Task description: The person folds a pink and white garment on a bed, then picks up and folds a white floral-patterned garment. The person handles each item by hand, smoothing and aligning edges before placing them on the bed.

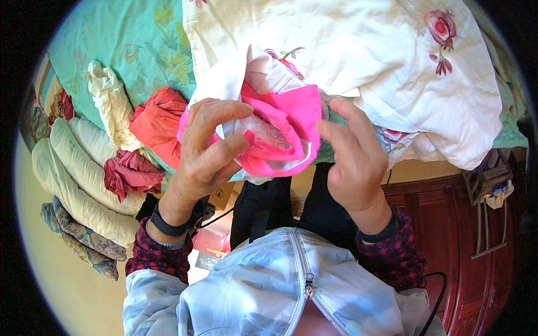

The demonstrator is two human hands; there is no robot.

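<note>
A bright pink garment (296, 109) with white parts lies bunched before me, its pink band forming a loop. At its left side, my left hand (212, 147) has thumb and index finger curved apart over the pink edge; whether it grips any cloth there is hard to tell. My right hand (355, 155) is slightly blurred, its fingertips at the garment's right edge, and I cannot tell if they pinch it. Behind the garment spreads a white cloth (336, 33) embroidered with red flowers. Left of the garment lies a crumpled orange-red cloth (159, 122).
A green floral bedsheet (117, 25) covers the bed. Toward the left are a cream cloth (110, 105), a dark red cloth (132, 172) and several pale pillows (84, 180). A wooden stool (487, 176) and dark red wooden panelling (441, 218) are at the right.
</note>
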